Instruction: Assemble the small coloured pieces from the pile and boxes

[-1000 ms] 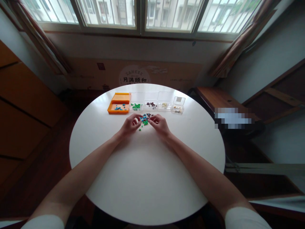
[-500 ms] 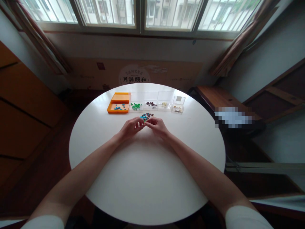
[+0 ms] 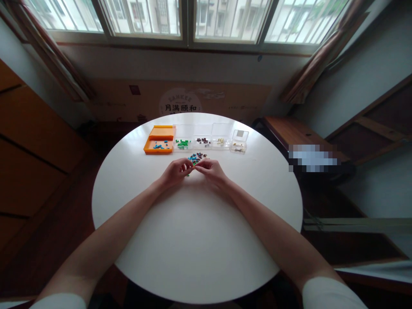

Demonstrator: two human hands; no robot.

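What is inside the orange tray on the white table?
The orange tray holds several small blue pieces, scattered loosely toward its near right part. Its raised orange lid stands behind. The pieces are too small to tell their shape.

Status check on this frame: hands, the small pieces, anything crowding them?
Left hand and right hand fingertip to fingertip, pinching small pieces; grip contents too small to tell. Loose pile just beyond. Sorting trays behind, apart.
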